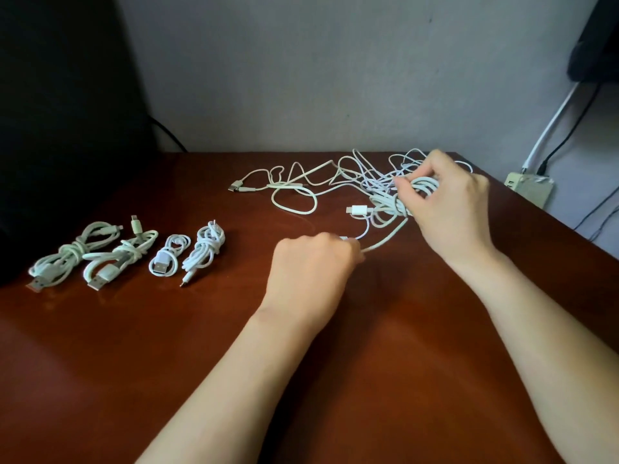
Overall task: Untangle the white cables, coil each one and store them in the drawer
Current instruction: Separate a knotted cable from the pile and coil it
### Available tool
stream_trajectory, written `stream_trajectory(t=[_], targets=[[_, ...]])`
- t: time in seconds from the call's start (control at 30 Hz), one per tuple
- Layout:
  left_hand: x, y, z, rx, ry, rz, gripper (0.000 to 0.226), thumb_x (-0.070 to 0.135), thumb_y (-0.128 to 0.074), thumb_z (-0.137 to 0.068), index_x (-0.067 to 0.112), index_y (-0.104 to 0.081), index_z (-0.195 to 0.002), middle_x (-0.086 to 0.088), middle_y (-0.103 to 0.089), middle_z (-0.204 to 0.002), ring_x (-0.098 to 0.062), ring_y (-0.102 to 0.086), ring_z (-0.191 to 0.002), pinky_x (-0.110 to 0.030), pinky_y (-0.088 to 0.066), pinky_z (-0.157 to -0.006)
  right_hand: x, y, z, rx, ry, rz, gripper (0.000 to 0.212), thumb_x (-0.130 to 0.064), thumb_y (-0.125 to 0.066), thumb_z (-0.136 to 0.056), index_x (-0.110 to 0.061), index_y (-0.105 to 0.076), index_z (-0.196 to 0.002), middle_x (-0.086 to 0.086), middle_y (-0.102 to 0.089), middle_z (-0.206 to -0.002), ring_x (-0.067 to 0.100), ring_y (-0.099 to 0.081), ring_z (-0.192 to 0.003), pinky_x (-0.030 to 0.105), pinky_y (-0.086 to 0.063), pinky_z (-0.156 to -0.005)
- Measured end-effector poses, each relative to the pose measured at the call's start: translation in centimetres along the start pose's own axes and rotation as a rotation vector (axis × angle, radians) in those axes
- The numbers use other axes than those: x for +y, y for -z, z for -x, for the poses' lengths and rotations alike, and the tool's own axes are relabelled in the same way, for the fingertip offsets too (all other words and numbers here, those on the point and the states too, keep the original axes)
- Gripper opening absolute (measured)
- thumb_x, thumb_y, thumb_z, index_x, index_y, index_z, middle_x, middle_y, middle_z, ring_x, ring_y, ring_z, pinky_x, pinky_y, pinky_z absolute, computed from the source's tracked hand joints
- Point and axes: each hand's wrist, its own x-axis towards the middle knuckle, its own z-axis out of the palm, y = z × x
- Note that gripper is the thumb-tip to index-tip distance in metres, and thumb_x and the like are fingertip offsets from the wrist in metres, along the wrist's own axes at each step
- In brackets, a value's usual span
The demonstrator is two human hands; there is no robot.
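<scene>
Well to the left of the left hand's grip, four finished cables are lying in a row on the reddish-brown table [134, 363]. They are a thick knotted bundle [63, 259], a second knotted bundle [120, 259] just beside it, a small flat coil [167, 257] and a tightly wrapped coil [205, 251], which is nearest the grip. Behind them a dark bulk [60, 112] is running out of frame, too dim to identify.

The left hand [311, 262] is resting on the table, curled into a fist. Its knuckles are hiding the fingertips, but a loose white strand [385, 237] is coming out of the fist's right side, so the hand is gripping it. Open tabletop is lying between this grip and the near edge, crossed only by the two forearms.

Up and right from that grip, the strand is running into the tangle of white cables [351, 177], with a white USB plug [359, 209] lying just in front of it. The tangle's looser loops are spreading out to the left of the right hand's grip.

The right hand [449, 202] is hovering over the tangle's dense end, with thumb and fingers pinching a bunch of loops. The palm is covering whatever strands are passing beneath it. Just right of this grip the table's edge is slanting away, and beyond it a beige power strip [529, 189] is partly hidden by that edge.
</scene>
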Motion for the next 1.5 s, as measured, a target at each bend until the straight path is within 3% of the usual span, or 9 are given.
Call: stream_trajectory(t=[0.1,0.2,0.3,0.4,0.6,0.8,1.0,1.17,1.5], targets=[[-1.2,0.0,-0.2,0.175,0.04,0.094,0.028,0.044,-0.061,-0.077,0.021,-0.065,-0.06,0.005,-0.059,-0.057,-0.021,-0.06,-0.056,-0.017,-0.016,-0.045,0.8,0.1,-0.2,-0.118,-0.059,0.004,0.023,-0.016,-0.075,-0.08,-0.004,-0.056,-0.072,-0.005,-0.048,-0.061,0.027,-0.042,-0.051,0.032,-0.025,-0.062],[-2.1,0.3,-0.3,0.276,0.131,0.285,0.027,0.047,-0.062,-0.081,0.025,-0.07,-0.069,0.01,-0.056,-0.063,-0.014,-0.053,-0.065,-0.022,-0.03,-0.046,0.3,0.2,0.1,-0.25,-0.052,-0.052,0.027,-0.018,-0.076,-0.08,-0.011,-0.052,-0.068,0.005,-0.054,-0.057,0.035,-0.046,-0.054,0.032,-0.028,-0.061],[-3.3,0.2,-0.5,0.275,0.295,0.567,0.022,0.041,-0.069,-0.083,0.02,-0.074,-0.078,0.009,-0.058,-0.073,-0.011,-0.053,-0.07,-0.028,-0.043,-0.06,-0.7,0.3,0.3,-0.358,-0.045,-0.16,0.03,-0.018,-0.076,-0.079,-0.017,-0.05,-0.065,0.003,-0.056,-0.057,0.022,-0.047,-0.059,0.021,-0.031,-0.06],[-4.2,-0.2,-0.6,0.228,0.432,0.771,0.023,0.034,-0.067,-0.087,0.024,-0.063,-0.067,0.01,-0.056,-0.067,0.001,-0.049,-0.06,-0.013,-0.034,-0.059,-1.8,0.6,0.3,-0.373,-0.039,-0.265,0.033,-0.016,-0.076,-0.078,-0.021,-0.047,-0.062,-0.011,-0.053,-0.055,0.005,-0.045,-0.059,0.008,-0.031,-0.06],[-4.2,-0.2,-0.7,0.118,0.687,1.245,0.036,0.026,-0.062,-0.091,0.021,-0.056,-0.056,0.015,-0.048,-0.047,0.002,-0.041,-0.048,-0.023,-0.03,-0.057,-3.3,0.8,0.3,-0.429,-0.147,-0.469,0.038,-0.019,-0.073,-0.083,-0.026,-0.043,-0.06,-0.014,-0.056,-0.056,0.005,-0.046,-0.043,0.012,-0.032,-0.048],[-4.0,-0.1,-0.6,0.162,0.587,1.286,0.035,0.03,-0.064,-0.09,0.025,-0.059,-0.056,0.011,-0.049,-0.062,-0.006,-0.043,-0.064,-0.026,-0.033,-0.066,-5.1,1.6,0.6,-0.553,-0.137,-0.651,0.031,-0.01,-0.072,-0.082,-0.01,-0.047,-0.063,0.016,-0.053,-0.055,0.01,-0.04,-0.034,0.015,-0.03,-0.037],[-3.8,0.7,-0.7,0.192,0.493,1.248,0.032,0.024,-0.059,-0.094,0.023,-0.057,-0.062,0.018,-0.049,-0.055,0.002,-0.042,-0.062,-0.013,-0.034,-0.062,-5.7,1.4,1.0,-0.641,-0.136,-0.697,0.031,-0.01,-0.071,-0.083,-0.015,-0.047,-0.063,0.014,-0.051,-0.051,0.007,-0.039,-0.03,0.015,-0.029,-0.034],[-3.5,0.9,-0.6,0.265,0.481,1.262,0.03,0.025,-0.057,-0.095,0.02,-0.057,-0.065,0.017,-0.049,-0.053,0.002,-0.042,-0.058,-0.011,-0.034,-0.06,-5.6,1.2,0.9,-0.631,-0.101,-0.636,0.034,-0.012,-0.069,-0.086,-0.019,-0.046,-0.063,-0.011,-0.049,-0.052,0.004,-0.046,-0.041,0.011,-0.035,-0.046],[-2.9,1.9,-0.7,0.488,0.318,1.26,0.03,0.023,-0.053,-0.097,0.026,-0.055,-0.067,0.014,-0.048,-0.06,0.001,-0.04,-0.06,-0.01,-0.035,-0.063,-5.8,0.4,1.2,-0.503,0.046,-0.437,0.032,-0.025,-0.052,-0.094,-0.016,-0.04,-0.066,0.001,-0.041,-0.05,0.016,-0.033,-0.051,0.022,-0.027,-0.051]])
